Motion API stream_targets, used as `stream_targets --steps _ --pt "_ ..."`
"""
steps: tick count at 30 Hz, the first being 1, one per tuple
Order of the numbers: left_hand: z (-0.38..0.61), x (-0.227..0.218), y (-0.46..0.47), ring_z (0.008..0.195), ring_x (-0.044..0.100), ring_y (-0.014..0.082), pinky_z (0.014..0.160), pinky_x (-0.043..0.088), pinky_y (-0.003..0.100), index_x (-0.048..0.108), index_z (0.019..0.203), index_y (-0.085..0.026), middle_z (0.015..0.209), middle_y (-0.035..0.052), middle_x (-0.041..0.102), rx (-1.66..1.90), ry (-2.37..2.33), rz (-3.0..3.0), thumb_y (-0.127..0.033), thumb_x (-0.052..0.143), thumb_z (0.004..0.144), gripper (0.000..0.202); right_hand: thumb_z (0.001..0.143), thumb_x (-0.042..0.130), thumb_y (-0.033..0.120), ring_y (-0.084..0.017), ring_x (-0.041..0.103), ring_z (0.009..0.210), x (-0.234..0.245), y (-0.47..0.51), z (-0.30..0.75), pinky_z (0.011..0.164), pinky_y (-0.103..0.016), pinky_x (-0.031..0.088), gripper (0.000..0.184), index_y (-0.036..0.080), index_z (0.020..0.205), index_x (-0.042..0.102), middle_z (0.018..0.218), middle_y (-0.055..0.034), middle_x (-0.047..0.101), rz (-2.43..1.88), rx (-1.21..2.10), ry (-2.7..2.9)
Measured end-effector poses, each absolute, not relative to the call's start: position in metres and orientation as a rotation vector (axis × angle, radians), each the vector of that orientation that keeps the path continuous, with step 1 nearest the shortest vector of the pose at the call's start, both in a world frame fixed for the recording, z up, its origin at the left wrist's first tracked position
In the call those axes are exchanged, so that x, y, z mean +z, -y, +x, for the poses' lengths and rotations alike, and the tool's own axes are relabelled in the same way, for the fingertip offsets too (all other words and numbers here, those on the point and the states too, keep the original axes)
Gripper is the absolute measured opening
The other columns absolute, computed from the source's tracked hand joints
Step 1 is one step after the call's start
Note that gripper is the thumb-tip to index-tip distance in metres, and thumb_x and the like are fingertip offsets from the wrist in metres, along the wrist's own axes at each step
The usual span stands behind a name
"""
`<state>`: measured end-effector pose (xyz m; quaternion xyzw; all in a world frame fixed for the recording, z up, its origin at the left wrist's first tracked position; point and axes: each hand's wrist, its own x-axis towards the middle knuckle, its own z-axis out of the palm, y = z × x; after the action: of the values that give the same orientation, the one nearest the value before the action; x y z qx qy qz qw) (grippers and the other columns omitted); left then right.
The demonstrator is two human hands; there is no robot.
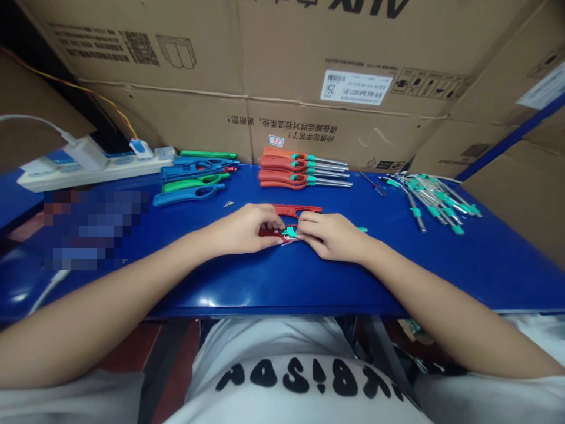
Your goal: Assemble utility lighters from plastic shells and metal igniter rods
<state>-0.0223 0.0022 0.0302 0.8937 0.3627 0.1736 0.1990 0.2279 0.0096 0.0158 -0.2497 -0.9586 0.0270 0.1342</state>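
Observation:
My left hand (245,228) and my right hand (332,235) meet at the middle of the blue table (282,277). Both are curled around a red lighter shell (296,209) with a small teal part (290,232) between the fingertips. The left fingers pinch the shell's near side. The right fingers press on the teal part, and a thin metal tube pokes out beneath them. Most of the shell under the hands is hidden.
A row of finished red lighters (300,169) lies behind my hands. Blue and green lighter shells (194,176) lie at back left. Several metal tubes with teal ends (435,199) are piled at right. A white power strip (88,168) sits far left. Cardboard boxes (282,76) wall the back.

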Motion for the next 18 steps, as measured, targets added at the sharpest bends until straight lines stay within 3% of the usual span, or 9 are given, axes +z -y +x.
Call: stream_targets --steps 18 --pt "-0.017 0.026 0.002 0.077 0.065 0.0188 0.068 0.051 0.03 0.069 0.111 -0.014 0.095 0.0069 0.074 0.49 -1.066 2.266 -0.041 0.067 0.086 0.037 0.094 0.05 0.011 -0.019 0.055 0.085 0.027 -0.001 0.222 0.058 -0.029 0.023 0.025 0.02 0.111 0.066 0.108 -0.0098 0.063 -0.767 -0.176 3.034"
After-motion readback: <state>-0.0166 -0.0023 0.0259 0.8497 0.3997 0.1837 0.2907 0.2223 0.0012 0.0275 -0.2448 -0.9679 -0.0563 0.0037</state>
